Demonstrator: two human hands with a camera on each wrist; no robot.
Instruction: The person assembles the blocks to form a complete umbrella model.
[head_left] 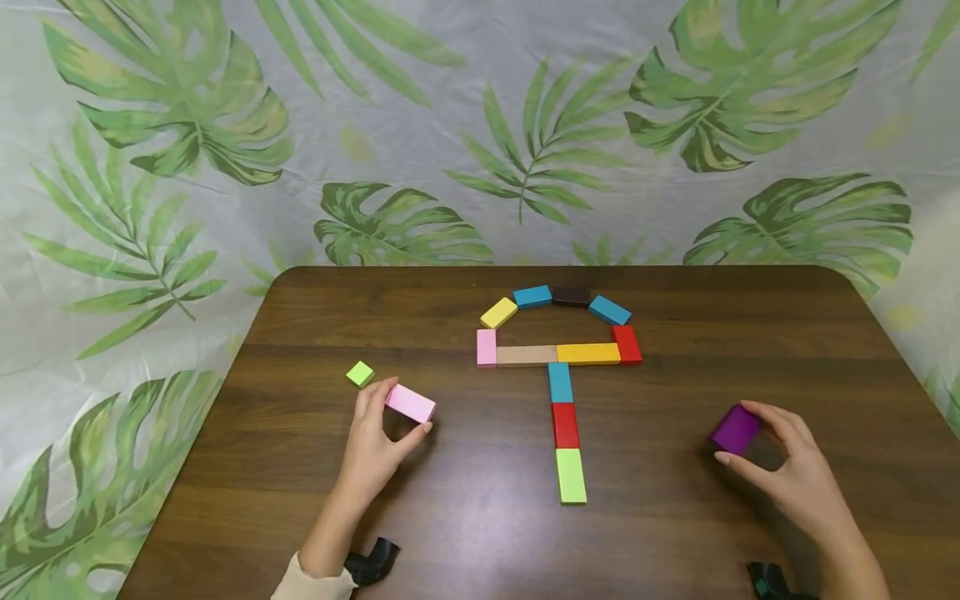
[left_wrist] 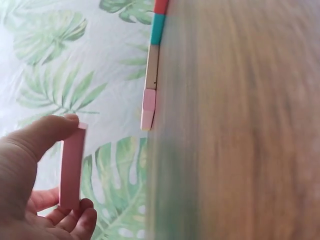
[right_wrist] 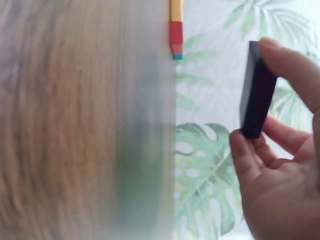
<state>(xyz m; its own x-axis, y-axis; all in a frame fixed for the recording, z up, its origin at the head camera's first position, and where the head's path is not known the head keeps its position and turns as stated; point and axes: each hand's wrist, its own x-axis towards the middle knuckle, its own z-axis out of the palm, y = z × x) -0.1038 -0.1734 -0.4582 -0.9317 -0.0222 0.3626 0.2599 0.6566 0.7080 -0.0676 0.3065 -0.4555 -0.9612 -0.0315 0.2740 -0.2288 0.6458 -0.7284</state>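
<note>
My left hand (head_left: 375, 450) pinches a pink block (head_left: 411, 403) by its two ends, thumb on one end and fingers on the other. In the left wrist view that pink block (left_wrist: 73, 167) is held off the table. On the right, my right hand (head_left: 795, 475) grips a purple block (head_left: 736, 429) the same way; it looks nearly black (right_wrist: 258, 92) in the right wrist view. Between the hands lies an umbrella-like outline of blocks, with a tan block (head_left: 527, 356) and an orange block (head_left: 588, 354) as its crossbar. A blue, a red and a lime block (head_left: 571, 477) run down from it.
A small lime block (head_left: 360, 374) lies just beyond the left hand. The outline's arch has a yellow block (head_left: 498, 313), blue blocks (head_left: 610, 310) and a dark brown block (head_left: 572, 297). A leaf-patterned cloth (head_left: 525, 125) hangs behind the wooden table (head_left: 450, 533).
</note>
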